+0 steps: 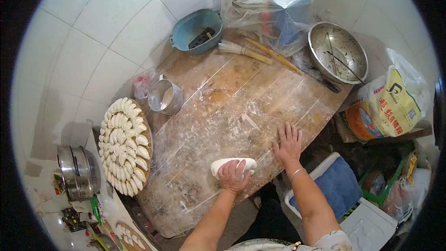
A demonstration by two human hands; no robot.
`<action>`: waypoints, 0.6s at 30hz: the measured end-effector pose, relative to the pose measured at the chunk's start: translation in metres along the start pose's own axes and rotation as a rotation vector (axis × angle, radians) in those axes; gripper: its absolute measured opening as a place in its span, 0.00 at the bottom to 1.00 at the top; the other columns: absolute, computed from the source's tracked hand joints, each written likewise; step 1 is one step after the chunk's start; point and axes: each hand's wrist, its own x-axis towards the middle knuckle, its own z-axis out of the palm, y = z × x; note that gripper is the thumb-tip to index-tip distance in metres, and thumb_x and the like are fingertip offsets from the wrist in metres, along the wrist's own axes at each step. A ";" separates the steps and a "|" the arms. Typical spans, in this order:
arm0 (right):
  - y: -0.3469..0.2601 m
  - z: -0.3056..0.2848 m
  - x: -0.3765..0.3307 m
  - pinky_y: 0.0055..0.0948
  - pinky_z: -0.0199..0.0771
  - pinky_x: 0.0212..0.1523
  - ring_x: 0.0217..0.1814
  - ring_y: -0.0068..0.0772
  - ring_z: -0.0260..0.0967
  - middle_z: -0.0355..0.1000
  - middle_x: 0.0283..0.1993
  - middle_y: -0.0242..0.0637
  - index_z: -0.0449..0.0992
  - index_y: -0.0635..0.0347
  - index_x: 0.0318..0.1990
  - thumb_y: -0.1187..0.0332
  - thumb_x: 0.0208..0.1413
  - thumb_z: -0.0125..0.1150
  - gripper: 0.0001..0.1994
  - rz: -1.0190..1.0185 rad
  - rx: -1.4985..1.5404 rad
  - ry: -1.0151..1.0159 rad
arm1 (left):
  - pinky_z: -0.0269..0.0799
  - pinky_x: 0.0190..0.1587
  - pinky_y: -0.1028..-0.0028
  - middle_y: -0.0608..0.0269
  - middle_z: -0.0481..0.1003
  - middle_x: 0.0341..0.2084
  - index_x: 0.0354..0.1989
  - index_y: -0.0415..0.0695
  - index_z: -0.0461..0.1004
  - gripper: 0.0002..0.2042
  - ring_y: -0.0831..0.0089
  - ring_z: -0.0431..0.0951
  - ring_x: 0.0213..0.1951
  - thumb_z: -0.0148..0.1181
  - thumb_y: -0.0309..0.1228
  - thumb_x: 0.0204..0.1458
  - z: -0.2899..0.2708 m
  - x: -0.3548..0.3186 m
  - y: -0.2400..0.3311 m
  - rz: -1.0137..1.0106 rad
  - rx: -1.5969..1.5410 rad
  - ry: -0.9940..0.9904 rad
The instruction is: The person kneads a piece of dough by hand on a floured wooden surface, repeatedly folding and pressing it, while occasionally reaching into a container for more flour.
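Left hand [233, 175] curled down over white dough lump [233, 164], pressing it onto floured wooden tabletop [223, 97] near front edge. Right hand [288, 144] flat, fingers spread, empty, just beside dough. Round tray of dumplings [124, 145] well left.

— What colours do you see from there?

— I see a white lump of dough [233, 164] on a brown wooden board [223, 107] with white flour dusted all over it.

— And off to the side?

— I see white dumplings [124, 145] in rings on a brown round tray [147, 155]. The cup [165, 96] is shiny silver, and so is the big bowl [337, 52].

— Anything blue?

— I see a blue-green tub [195, 30] and a blue cloth [337, 184]. The sack [389, 107] is yellow and white with red marks. The wall tiles [107, 23] are white.
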 end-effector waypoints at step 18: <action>0.007 -0.004 -0.002 0.59 0.36 0.71 0.73 0.52 0.44 0.50 0.73 0.45 0.63 0.51 0.65 0.44 0.45 0.63 0.39 -0.004 0.040 -0.043 | 0.66 0.39 0.55 0.53 0.76 0.27 0.30 0.46 0.76 0.12 0.50 0.75 0.34 0.56 0.42 0.51 0.033 0.156 -0.035 -0.147 -0.046 -0.301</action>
